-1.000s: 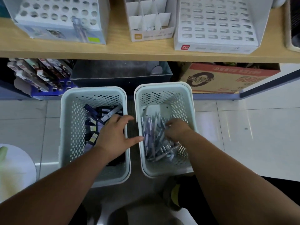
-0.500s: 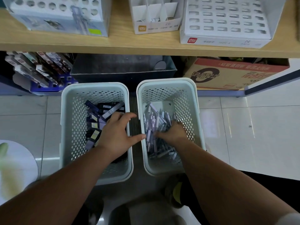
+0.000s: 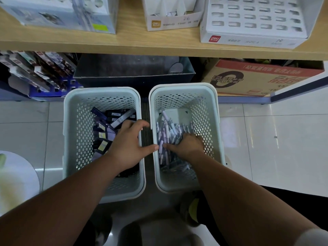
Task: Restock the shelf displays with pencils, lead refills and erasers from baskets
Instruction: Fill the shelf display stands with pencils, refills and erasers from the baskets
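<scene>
Two pale green perforated baskets stand side by side on the floor. The left basket holds dark and purple lead refill boxes. The right basket holds several purple mechanical pencils. My left hand rests over the left basket's right rim, fingers spread and thumb reaching to the right basket's edge. My right hand is down inside the right basket, its fingers curled into the pile of pencils; what they grip is hidden.
A wooden shelf runs above, bearing a white display with round holes, a divided white box and a white slotted display. Below it sit a dark tray, a cardboard box and packaged goods.
The view has tilted down slightly, so the baskets sit higher in the frame. My right hand has shifted leftward and deeper among the pencils. My left hand has stayed on the basket rim.
</scene>
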### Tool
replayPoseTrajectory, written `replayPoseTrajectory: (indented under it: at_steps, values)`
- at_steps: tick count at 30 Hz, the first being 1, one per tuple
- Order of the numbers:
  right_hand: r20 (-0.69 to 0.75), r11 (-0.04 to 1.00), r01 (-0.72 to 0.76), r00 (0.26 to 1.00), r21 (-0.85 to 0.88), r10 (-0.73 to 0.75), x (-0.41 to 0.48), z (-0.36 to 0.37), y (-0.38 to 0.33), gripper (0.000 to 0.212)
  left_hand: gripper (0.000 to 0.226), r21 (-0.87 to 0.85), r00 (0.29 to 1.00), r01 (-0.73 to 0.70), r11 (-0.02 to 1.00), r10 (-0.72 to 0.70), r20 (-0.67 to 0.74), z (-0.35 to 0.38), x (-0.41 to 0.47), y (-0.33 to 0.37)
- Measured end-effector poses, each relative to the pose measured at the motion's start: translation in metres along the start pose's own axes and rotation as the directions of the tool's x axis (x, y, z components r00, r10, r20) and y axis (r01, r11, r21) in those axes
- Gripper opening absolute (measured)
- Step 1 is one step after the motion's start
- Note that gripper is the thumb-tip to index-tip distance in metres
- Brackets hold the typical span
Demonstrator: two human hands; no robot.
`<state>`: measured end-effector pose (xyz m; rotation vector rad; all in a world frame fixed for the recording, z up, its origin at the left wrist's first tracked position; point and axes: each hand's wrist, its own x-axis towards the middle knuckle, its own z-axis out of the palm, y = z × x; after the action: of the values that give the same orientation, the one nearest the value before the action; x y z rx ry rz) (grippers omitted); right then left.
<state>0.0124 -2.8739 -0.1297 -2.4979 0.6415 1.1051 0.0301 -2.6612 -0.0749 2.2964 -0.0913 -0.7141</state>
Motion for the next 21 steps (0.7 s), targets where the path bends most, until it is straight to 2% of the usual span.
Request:
replayPoseTrajectory:
  at_steps: [8, 10, 14, 21]
  values:
    - [-0.024, 0.997, 0.031, 0.999, 0.067, -0.03, -0.005, 0.004, -0.004, 0.052, 0.076, 0.065, 0.999, 0.015, 0.998, -0.012, -0.046, 0.003, -0.002, 0.004]
    - [-0.042, 0.998, 0.039, 0.998, 0.054, -0.037, -0.004, 0.004, -0.003, 0.049, 0.086, 0.049, 0.999, 0.013, 0.999, -0.011, -0.052, 0.002, -0.003, 0.004]
    - [-0.062, 0.986, 0.078, 0.994, -0.15, -0.089, -0.004, 0.0, -0.01, 0.056, 0.113, -0.009, 0.999, 0.019, 1.0, -0.019, -0.045, -0.001, -0.003, 0.006]
    - [0.02, 0.972, 0.111, 0.994, -0.207, -0.11, 0.004, -0.01, -0.02, 0.052, 0.119, -0.068, 0.999, -0.001, 0.998, -0.002, -0.046, -0.001, -0.001, -0.004]
